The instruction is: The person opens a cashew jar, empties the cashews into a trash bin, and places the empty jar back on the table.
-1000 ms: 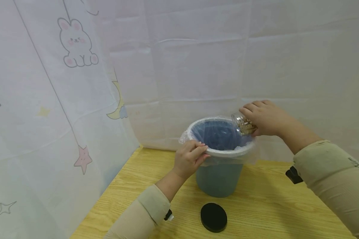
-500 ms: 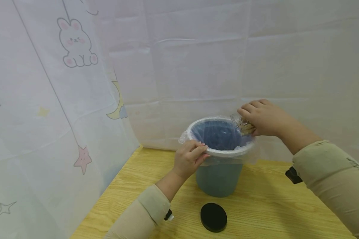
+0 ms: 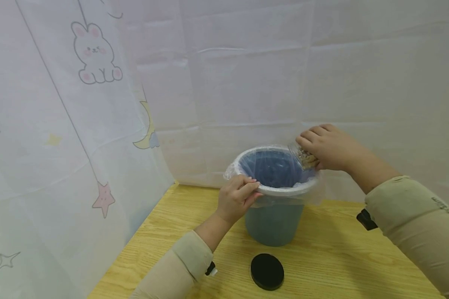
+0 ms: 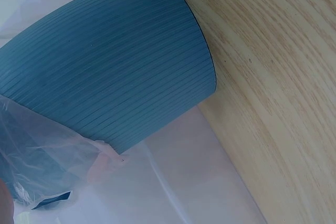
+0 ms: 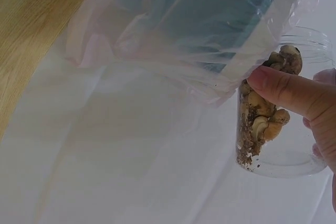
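Note:
A blue-green trash bin (image 3: 273,224) with a white rim stands on the table, lined with a clear plastic bag (image 4: 47,156). My left hand (image 3: 236,197) grips its near left rim through the bag. At the right rim, my right hand (image 3: 331,147) holds a clear jar (image 5: 291,163), tipped so that its mouth faces over the bin. Pale brown lumps (image 5: 257,103) and dark crumbs lie along one side inside the jar; their kind is unclear. In the right wrist view, my thumb (image 5: 289,90) presses on the jar, while most of the other fingers are hidden behind it.
A round black lid (image 3: 267,272) lies on the yellow wood-grain table (image 3: 321,257) in front of the bin. Pale sheeting (image 3: 239,91) hangs right behind the bin. Printed sheeting (image 3: 71,174) borders the table on the left.
My right hand and the tipped jar have shifted very slightly left over the bin. The left hand, bin and lid stay in place.

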Demonstrator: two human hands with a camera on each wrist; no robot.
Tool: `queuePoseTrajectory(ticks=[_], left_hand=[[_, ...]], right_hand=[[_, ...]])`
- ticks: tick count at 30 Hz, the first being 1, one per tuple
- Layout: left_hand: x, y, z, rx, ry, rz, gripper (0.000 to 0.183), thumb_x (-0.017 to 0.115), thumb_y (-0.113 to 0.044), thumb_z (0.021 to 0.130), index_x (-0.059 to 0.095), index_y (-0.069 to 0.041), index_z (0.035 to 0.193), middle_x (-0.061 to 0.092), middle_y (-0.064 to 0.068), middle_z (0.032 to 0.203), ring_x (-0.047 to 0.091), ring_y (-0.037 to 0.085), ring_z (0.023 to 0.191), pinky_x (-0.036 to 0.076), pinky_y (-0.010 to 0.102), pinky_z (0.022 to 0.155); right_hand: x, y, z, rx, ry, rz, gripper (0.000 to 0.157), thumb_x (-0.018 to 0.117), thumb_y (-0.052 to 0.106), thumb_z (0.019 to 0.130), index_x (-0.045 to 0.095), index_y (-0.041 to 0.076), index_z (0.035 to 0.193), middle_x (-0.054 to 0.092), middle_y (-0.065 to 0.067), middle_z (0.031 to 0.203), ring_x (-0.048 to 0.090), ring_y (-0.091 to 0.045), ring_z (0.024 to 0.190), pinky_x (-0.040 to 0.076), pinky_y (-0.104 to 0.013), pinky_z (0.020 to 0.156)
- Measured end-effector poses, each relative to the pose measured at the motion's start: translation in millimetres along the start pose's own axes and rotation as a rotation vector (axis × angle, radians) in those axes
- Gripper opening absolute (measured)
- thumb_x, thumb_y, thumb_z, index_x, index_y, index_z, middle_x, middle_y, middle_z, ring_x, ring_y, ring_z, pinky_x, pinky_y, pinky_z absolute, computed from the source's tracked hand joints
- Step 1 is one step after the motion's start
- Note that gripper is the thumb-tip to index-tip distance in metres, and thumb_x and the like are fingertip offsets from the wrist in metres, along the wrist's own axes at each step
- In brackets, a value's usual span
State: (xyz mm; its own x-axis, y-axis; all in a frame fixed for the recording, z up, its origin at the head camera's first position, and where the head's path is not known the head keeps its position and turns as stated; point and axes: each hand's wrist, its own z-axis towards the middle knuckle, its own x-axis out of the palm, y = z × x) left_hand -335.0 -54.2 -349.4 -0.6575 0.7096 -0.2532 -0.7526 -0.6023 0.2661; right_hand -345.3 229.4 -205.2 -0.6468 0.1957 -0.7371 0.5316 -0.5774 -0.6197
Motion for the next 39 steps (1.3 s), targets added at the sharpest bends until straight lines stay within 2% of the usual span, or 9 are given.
queuePoseTrajectory(ticks=[7,22,39], left_hand=[[-0.9,0.1,1.1,0.002,0.0,-0.002,0.026,0.059,-0.038,0.087,0.068,-0.015,0.09,0.059,0.002,0.09,0.06,0.014,0.083,0.049,0.021,0.078],[0.1,0.5,0.8,0.004,-0.009,-0.003,0.025,0.06,-0.038,0.086,0.068,-0.015,0.089,0.059,0.002,0.089,0.059,0.014,0.081,0.049,0.02,0.077],[-0.5,-0.2,0.7,-0.005,0.007,-0.005,0.025,0.061,-0.038,0.086,0.068,-0.015,0.091,0.059,0.001,0.091,0.059,0.014,0.083,0.049,0.021,0.078]], right_hand=[[1.3,-0.6,-0.1,-0.001,-0.017,0.007,0.095,0.087,0.036,0.049,0.044,0.001,0.127,0.049,-0.018,0.123,0.045,-0.037,0.112,0.034,-0.053,0.095],[-4.3,-1.2,0.1,0.011,0.021,-0.015,0.096,0.087,0.038,0.051,0.044,0.001,0.129,0.048,-0.018,0.125,0.045,-0.037,0.114,0.035,-0.052,0.095],[-2.9,-1.0,-0.5,-0.007,0.006,-0.015,0.094,0.087,0.038,0.049,0.045,0.002,0.125,0.049,-0.018,0.122,0.045,-0.037,0.112,0.035,-0.053,0.093]])
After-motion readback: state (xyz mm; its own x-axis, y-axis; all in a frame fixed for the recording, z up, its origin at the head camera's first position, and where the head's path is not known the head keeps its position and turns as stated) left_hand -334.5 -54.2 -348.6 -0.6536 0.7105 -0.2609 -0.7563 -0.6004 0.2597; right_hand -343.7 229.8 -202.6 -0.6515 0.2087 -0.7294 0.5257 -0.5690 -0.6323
